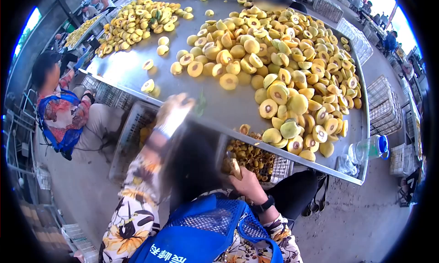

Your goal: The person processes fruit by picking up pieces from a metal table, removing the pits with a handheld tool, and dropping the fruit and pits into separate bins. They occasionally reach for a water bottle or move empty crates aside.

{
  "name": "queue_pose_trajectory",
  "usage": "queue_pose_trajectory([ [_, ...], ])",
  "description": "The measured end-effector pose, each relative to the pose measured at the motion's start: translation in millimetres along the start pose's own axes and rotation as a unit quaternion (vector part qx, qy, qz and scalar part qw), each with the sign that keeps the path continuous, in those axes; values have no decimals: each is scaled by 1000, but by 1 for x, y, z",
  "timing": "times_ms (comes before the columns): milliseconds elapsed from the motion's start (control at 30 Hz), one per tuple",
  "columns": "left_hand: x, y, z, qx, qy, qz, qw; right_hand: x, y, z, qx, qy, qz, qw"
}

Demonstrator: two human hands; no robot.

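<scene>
Halved yellow peaches [274, 48] lie heaped across the metal table [208, 91], many with the brown stone or its hollow showing. My left hand [176, 111], in what looks like a pale glove, is over the table's near edge; motion smears its fingers. Beside it is a blurred green patch [200, 103], perhaps a leaf. Lower right, my right hand [250, 185] is closed around a short tool with a wooden-looking handle [236, 169]; its tip is hard to make out. Under that tool is a crate [280, 169] holding brown peach stones and scraps.
Another crate [120, 151] stands below the table edge on the left, near a seated person [61, 107]. A clear jar with a blue lid [369, 147] rests at the table's right corner. Stacked white crates [383, 105] stand beyond. A smaller peach pile [132, 27] lies far left.
</scene>
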State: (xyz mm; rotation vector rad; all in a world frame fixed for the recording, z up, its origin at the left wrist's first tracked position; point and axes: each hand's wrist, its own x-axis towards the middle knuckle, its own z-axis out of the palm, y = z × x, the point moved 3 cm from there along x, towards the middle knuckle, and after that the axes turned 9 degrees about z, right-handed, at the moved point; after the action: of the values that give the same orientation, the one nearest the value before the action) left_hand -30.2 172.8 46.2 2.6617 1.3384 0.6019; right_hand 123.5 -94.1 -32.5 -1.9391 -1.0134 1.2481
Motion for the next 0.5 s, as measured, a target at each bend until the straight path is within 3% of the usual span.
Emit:
queue_pose_trajectory([
  [100,67,48,42,14,-83,32,996,-3,-8,-8,-13,31,-9,999],
  [167,105,52,103,19,11,148,989,-9,-5,-14,11,38,-10,999],
  [233,126,66,131,-19,-124,166,978,-17,6,-18,7,40,18,999],
  [333,130,70,166,-11,-75,82,994,-19,27,-20,-17,99,-10,995],
  [367,132,74,164,-14,-59,73,995,-19,26,-23,-1,109,-11,994],
  [433,132,78,151,-81,-125,114,982,-22,10,-37,46,115,44,991],
  [500,106,102,104,-299,-209,90,927,-11,4,-46,65,213,-115,968],
])
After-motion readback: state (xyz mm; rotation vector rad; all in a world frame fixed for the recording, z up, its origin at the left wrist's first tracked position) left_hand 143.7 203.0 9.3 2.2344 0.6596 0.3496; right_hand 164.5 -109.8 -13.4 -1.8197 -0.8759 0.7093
